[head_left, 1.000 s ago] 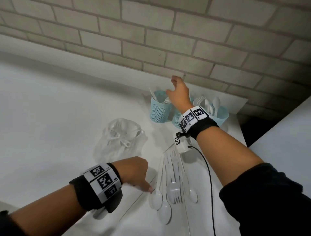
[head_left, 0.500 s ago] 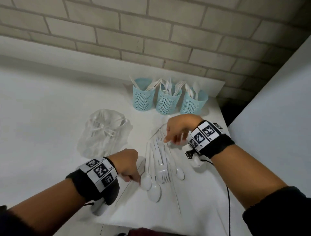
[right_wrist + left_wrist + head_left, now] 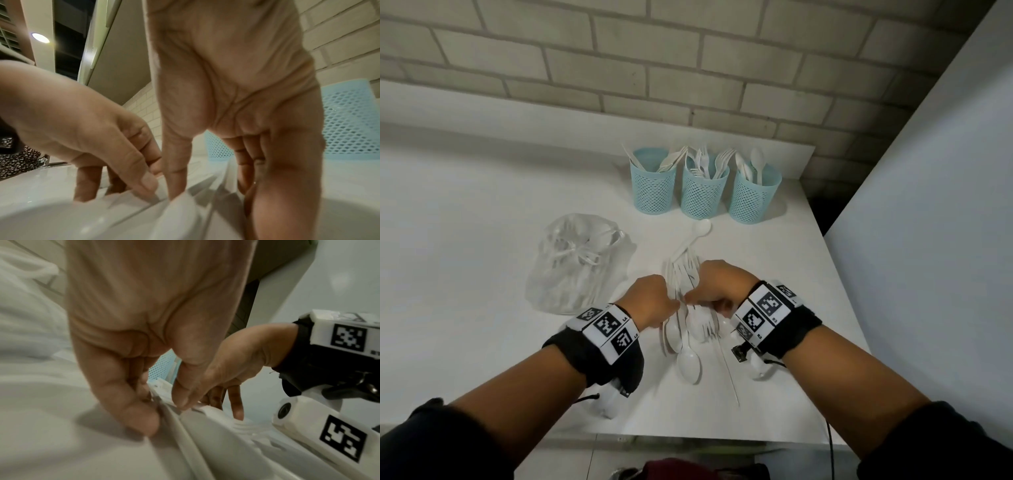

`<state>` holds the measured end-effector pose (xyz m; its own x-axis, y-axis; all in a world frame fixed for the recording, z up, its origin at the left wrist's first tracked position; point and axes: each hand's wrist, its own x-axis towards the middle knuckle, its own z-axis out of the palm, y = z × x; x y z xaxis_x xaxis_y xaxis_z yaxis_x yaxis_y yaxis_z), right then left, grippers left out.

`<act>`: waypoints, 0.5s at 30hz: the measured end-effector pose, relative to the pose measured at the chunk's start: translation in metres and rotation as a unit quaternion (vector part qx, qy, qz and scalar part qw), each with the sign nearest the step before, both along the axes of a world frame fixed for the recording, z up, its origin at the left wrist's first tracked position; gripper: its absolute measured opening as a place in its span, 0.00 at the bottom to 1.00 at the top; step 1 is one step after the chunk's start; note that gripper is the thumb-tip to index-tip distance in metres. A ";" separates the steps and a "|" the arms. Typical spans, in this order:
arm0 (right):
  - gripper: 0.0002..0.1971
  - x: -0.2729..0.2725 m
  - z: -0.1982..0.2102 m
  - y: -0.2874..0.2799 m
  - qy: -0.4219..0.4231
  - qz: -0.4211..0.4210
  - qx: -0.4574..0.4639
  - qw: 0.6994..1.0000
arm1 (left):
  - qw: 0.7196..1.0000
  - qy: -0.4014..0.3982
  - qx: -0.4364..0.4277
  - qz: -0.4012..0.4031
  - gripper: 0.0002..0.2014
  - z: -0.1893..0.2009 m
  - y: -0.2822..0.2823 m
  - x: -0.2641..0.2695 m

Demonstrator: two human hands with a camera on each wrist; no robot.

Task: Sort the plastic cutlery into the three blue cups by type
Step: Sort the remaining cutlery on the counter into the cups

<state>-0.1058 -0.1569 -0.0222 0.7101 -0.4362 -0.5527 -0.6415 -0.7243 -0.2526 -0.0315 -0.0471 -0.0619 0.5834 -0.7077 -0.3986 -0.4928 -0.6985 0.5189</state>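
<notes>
Three blue mesh cups stand in a row at the back: the left cup holds knives, the middle cup forks, the right cup spoons. A pile of white plastic cutlery lies on the white table, with one spoon sticking out toward the cups. Both hands meet over the pile's handles. My left hand pinches handles between thumb and curled fingers. My right hand curls thumb and fingers round neighbouring handles. Which pieces they hold is hidden.
A crumpled clear plastic bag lies left of the pile. A brick wall runs behind the cups. A white panel rises along the table's right edge. The table's front edge is just below my forearms.
My right hand came back from the cups and dropped onto the pile. My left hand slid right onto the handles, so both hands now touch there.
</notes>
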 end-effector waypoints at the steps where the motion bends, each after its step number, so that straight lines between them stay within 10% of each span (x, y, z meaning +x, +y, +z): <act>1: 0.15 0.000 0.000 0.001 -0.015 -0.002 -0.004 1.000 | 1.000 0.008 -0.010 -0.002 0.14 -0.001 -0.002 -0.002; 15: 0.15 0.007 -0.007 0.000 -0.078 -0.084 -0.012 0.993 | 1.000 -0.007 0.009 -0.003 0.18 0.014 -0.021 -0.007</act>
